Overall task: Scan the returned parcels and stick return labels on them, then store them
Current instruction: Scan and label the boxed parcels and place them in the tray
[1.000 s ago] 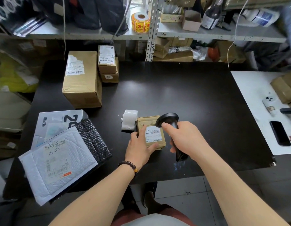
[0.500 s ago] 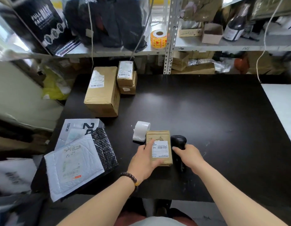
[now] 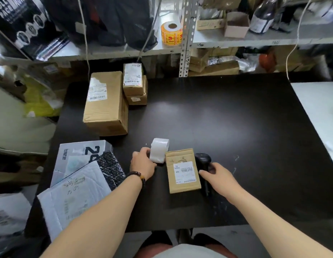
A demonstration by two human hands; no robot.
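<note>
A small brown parcel (image 3: 182,171) with a white barcode label lies flat near the front edge of the black table (image 3: 227,127). Just left of its far corner stands a white label roll (image 3: 159,152). My left hand (image 3: 142,163) grips the roll's left side, fingers curled against it. A black handheld scanner (image 3: 202,159) lies on the table, right beside the parcel. My right hand (image 3: 217,176) covers its handle with fingers curled over it.
A large brown box (image 3: 106,103) and two stacked small boxes (image 3: 135,84) stand at the back left. Mailers and a grey printed box (image 3: 78,175) overhang the table's front left corner. Metal shelves (image 3: 186,38) behind hold an orange sticker roll (image 3: 171,33). A white table (image 3: 318,108) adjoins on the right.
My right hand lowered the scanner from above the parcel onto the table beside it. My left hand left the parcel and moved left to the label roll.
</note>
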